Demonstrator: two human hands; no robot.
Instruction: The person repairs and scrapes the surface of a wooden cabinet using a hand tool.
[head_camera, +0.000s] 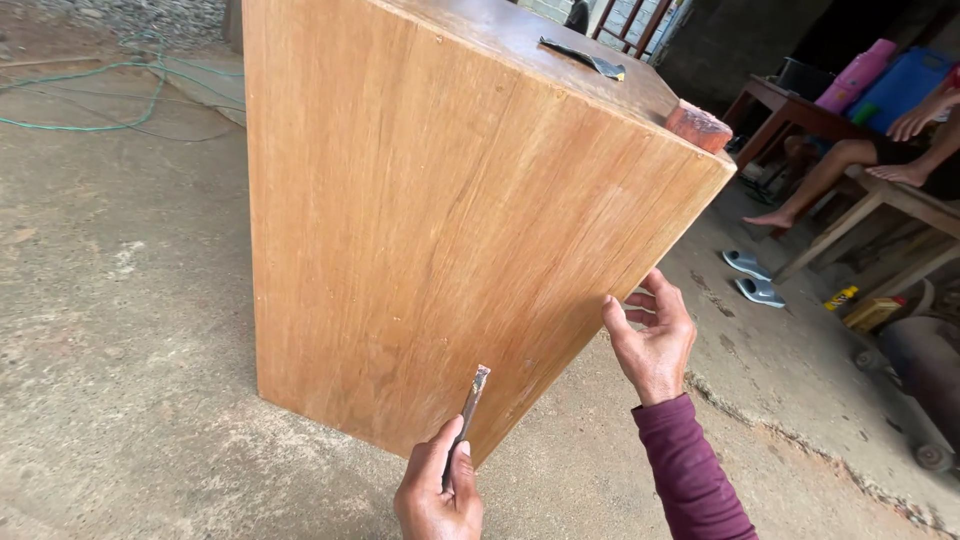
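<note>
two hands in view: left hand (438, 495) at 6 o'clock, right hand (652, 335) at 4 o'clock.
left hand: closed round a narrow scraper tool (469, 407), tip touching the panel.
right hand: fingers loosely spread, thumb against the cabinet's lower right edge, holding nothing.
wooden cabinet (420, 220): centre frame, standing on the concrete floor (120, 330).
handling: judged heavy, rigid, smooth-faced; grip by edges and corners.
tool: judged light, stiff; hold by the shank.
hidden: cabinet's far sides, tool's blade shape unclear; seated person at 2 o'clock cut off.

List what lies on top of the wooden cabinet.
On the wooden cabinet top lie a dark sheet scrap and a reddish block at its corner. The top's far end is out of view.
</note>
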